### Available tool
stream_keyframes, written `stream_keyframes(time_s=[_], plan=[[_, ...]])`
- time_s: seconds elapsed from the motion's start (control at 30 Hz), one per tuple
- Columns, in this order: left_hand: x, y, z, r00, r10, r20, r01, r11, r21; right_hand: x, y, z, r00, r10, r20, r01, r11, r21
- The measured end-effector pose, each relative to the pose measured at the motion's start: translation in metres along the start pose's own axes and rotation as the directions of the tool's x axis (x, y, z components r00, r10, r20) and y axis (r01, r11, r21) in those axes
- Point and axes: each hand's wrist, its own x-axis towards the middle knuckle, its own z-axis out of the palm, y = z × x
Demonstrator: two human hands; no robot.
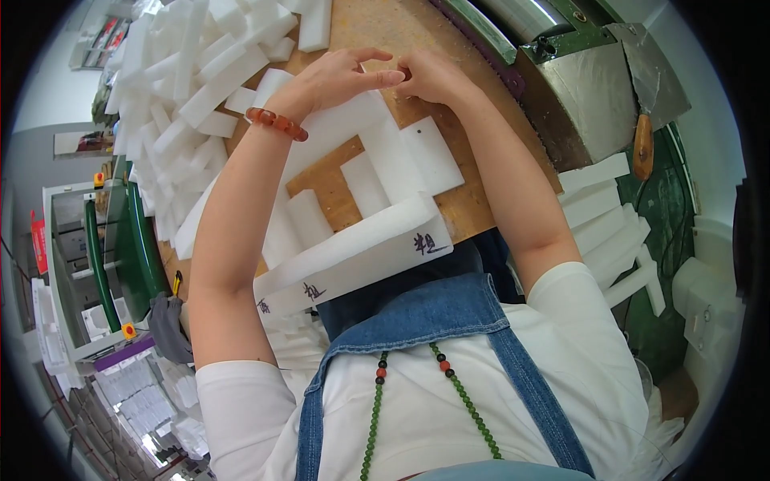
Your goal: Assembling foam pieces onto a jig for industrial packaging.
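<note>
Over the far part of the table my left hand (341, 78) reaches out with thumb and index finger apart and nothing visible between them. My right hand (433, 76) meets it there, its fingers curled in. Whether something small is in those fingers is hidden. Below both hands lies a white foam frame (321, 132) with rectangular gaps. Its near side is a long foam bar (361, 255) with dark handwritten marks. Two short foam blocks (365, 184) stand inside it, and a flat foam block (431, 154) rests against its right side.
A heap of white foam offcuts (192, 72) covers the left of the wooden table (473, 204). At the far right stands a green machine with a metal roller (521, 18). Beside it is a wide scraper with a wooden handle (643, 146). Foam strips (601, 208) are stacked right of my arm.
</note>
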Motion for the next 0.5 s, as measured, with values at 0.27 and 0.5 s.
stream_keyframes(time_s=[0.27,0.5], plan=[[-0.001,0.0,-0.001,1.0,0.011,-0.009,-0.011,0.999,-0.04,-0.002,-0.002,0.002,1.0,-0.011,0.0,0.011,1.0,-0.015],[0.002,-0.008,0.0,0.999,0.05,-0.009,-0.05,0.996,-0.073,0.003,-0.001,0.01,1.0,0.003,-0.021,-0.002,1.0,0.026]])
